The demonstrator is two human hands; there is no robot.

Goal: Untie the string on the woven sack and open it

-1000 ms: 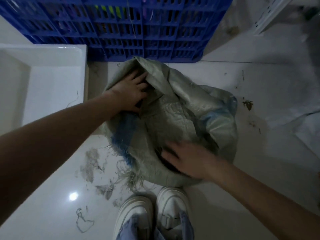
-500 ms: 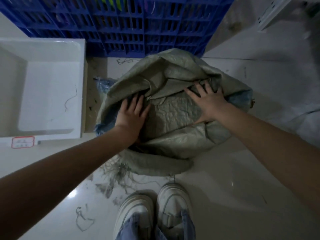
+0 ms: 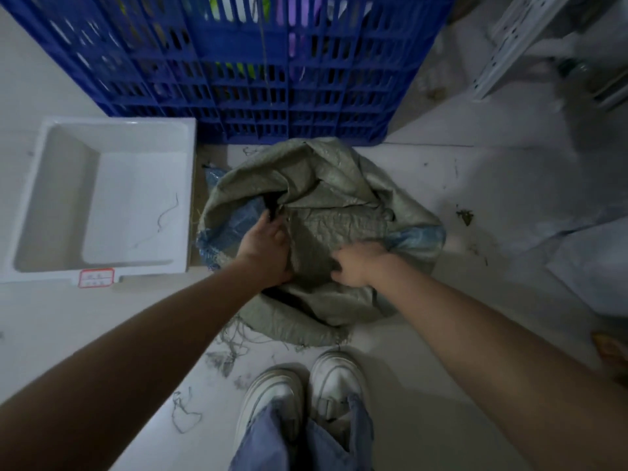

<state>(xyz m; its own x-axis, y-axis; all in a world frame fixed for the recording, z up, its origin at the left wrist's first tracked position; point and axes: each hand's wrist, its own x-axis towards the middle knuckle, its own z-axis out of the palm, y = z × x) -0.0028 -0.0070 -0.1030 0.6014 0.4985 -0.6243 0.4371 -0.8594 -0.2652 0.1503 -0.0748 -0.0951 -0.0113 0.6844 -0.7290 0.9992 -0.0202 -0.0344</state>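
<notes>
A grey-green woven sack [image 3: 326,185] with blue stripes sits crumpled on the pale floor in front of my shoes. My left hand [image 3: 263,248] grips a fold of sack fabric on its left side, beside a dark gap in the cloth. My right hand [image 3: 356,265] is closed on the sack's fabric near the middle right. A loose piece of string [image 3: 185,414] lies on the floor at lower left. Frayed threads [image 3: 234,338] hang from the sack's near edge. No tied string is visible on the sack.
A large blue plastic crate [image 3: 238,62] stands right behind the sack. A white tray [image 3: 102,198] with a red-bordered label lies to the left, a thread inside it. A white metal rack [image 3: 516,39] is at top right. My white shoes [image 3: 306,392] stand near the sack.
Both hands went from lying flat on the sack to gripping its fabric. The right hand has come nearer to me and toward the middle. The view has shifted down slightly.
</notes>
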